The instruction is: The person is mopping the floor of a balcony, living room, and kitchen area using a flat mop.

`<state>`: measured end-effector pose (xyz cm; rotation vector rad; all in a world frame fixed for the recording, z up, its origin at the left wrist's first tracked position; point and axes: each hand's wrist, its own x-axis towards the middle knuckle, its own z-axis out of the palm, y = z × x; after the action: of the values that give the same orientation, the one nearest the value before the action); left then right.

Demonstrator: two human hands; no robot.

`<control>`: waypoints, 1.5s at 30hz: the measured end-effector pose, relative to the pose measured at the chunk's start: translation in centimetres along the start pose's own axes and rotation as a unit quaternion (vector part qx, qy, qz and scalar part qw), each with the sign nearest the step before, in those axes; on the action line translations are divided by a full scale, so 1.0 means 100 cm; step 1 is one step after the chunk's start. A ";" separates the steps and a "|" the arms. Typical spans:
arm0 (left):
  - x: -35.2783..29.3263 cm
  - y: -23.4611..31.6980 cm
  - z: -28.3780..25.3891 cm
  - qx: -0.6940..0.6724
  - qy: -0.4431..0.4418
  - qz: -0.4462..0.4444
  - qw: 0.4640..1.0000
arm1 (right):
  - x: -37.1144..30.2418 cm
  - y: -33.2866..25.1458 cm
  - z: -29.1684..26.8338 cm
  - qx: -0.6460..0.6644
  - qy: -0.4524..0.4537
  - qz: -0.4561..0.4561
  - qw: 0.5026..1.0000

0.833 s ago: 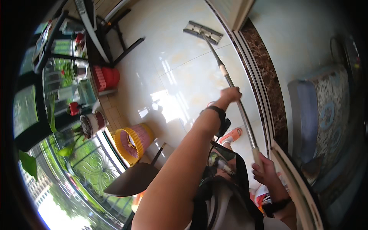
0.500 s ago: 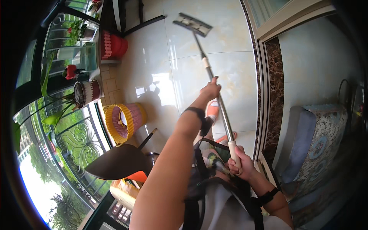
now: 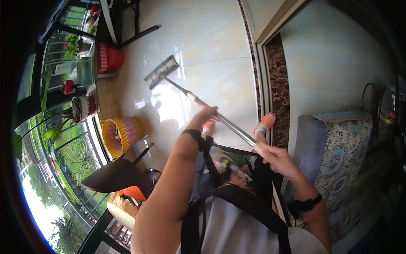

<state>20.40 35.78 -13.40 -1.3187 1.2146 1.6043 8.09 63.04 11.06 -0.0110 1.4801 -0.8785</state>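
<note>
A flat mop (image 3: 237, 129) with a silver pole slants across the view. Its rectangular head (image 3: 162, 72) rests on the shiny tiles beside a bright patch of reflected light. My left hand (image 3: 205, 116) is closed round the middle of the pole, somewhat blurred. Lower down, my right hand (image 3: 277, 159) grips the pale handle end, close to my body. An orange slipper (image 3: 264, 123) shows on my foot at the door track; the other foot is partly hidden behind the pole and left hand.
A yellow-rimmed pink basket (image 3: 117, 137) and a dark chair (image 3: 111, 175) stand at the left. Beyond are a red container (image 3: 111, 58), potted plants (image 3: 83, 108) and a black metal frame (image 3: 139, 35). A sliding door track (image 3: 264, 76) and a patterned covered seat (image 3: 344, 154) lie to the right.
The mop head has swung left and nearer, and the pole is more slanted. My left hand has moved left and down, my right hand slightly right and up. One foot has stepped right.
</note>
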 end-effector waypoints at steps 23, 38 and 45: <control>-0.060 0.170 0.258 -0.094 -0.024 0.195 0.976 | -0.173 -0.052 -0.159 -0.009 0.147 0.122 0.982; -0.027 -0.047 -0.023 -0.274 0.198 0.023 0.941 | 0.049 -0.090 0.024 -0.093 -0.138 0.204 0.965; -0.054 -0.018 0.070 -0.281 0.014 -0.023 0.959 | 0.008 -0.086 -0.075 -0.322 -0.084 0.008 0.943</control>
<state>21.16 43.22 -8.28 -1.7003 0.7533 1.9864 -2.76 60.35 13.65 -0.5447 1.5433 -0.3373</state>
